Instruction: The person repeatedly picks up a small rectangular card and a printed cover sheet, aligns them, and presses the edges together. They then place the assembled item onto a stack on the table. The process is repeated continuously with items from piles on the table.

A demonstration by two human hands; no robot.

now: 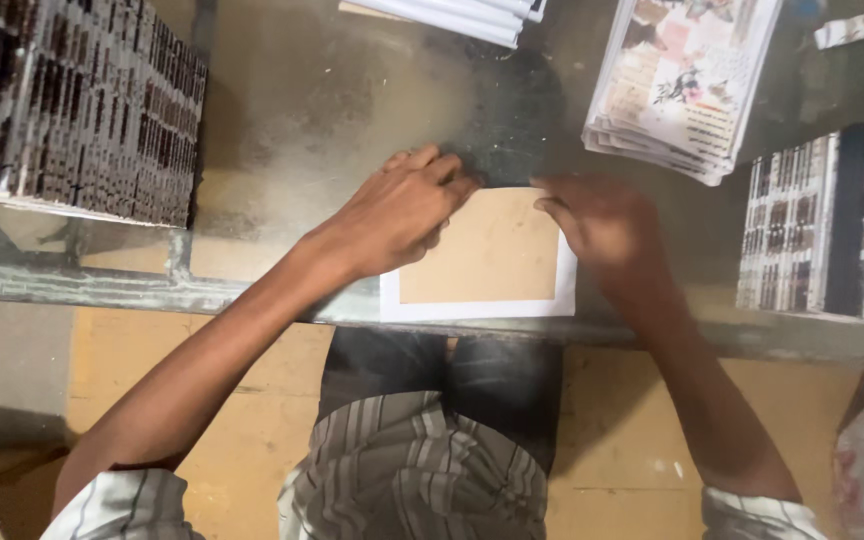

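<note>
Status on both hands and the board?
Left hand and right hand pressing the brown board onto white sheet. Printed stack nearby, not obstructing.

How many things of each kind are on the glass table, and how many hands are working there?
Hands on the board: 2, left hand and right hand
Brown board on white sheet: 1
Stacks of printed sheets: 4, far left, top middle, top right, far right
Total: 7
</note>
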